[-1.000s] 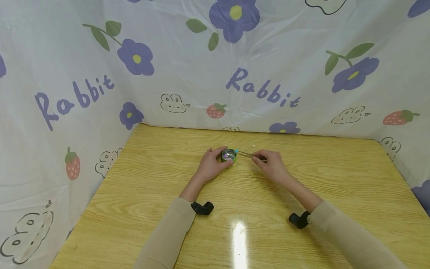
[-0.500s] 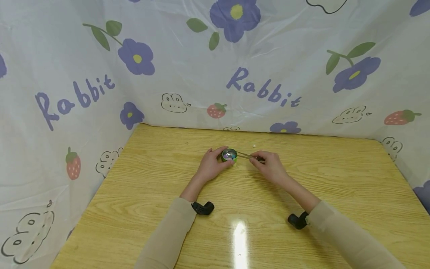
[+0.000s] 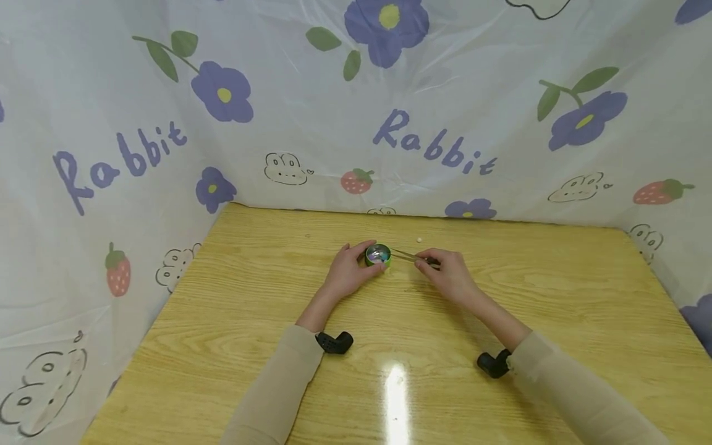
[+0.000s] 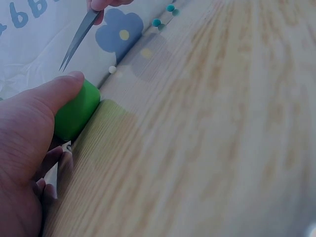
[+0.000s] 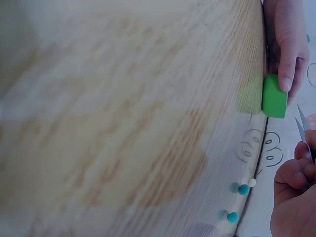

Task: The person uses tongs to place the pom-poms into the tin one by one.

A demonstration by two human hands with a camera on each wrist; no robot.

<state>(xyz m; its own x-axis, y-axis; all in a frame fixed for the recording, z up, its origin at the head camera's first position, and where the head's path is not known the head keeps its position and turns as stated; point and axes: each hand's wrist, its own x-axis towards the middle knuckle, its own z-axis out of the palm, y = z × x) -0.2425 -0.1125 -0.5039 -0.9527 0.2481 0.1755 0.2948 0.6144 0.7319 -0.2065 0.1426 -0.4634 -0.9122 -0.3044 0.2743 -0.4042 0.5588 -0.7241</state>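
My left hand (image 3: 346, 273) grips a small round green cup (image 3: 379, 254) with a shiny inside, thumb and fingers around its side. The cup stands upright on the table, and a bluish spot shows inside it. In my right hand (image 3: 449, 273) I pinch a pair of metal tweezers (image 3: 406, 254) pointing toward the cup's right rim. The tweezers' tips (image 4: 63, 65) stand slightly apart with nothing between them, just above the cup in the left wrist view. A white bead (image 3: 419, 239) lies behind the tweezers. Two teal beads (image 5: 243, 189) (image 5: 232, 217) lie near my right hand.
The wooden table (image 3: 267, 296) ends at the back against a patterned cloth (image 3: 311, 123) with flowers and rabbits. Black wrist cameras (image 3: 335, 343) are worn at both sleeves. A bright light reflection lies on the table's front part.
One second ago the tweezers held a blue bead at the cup's right rim; it has dropped into the cup, and the tweezers are now without it. My left hand stays on the cup.
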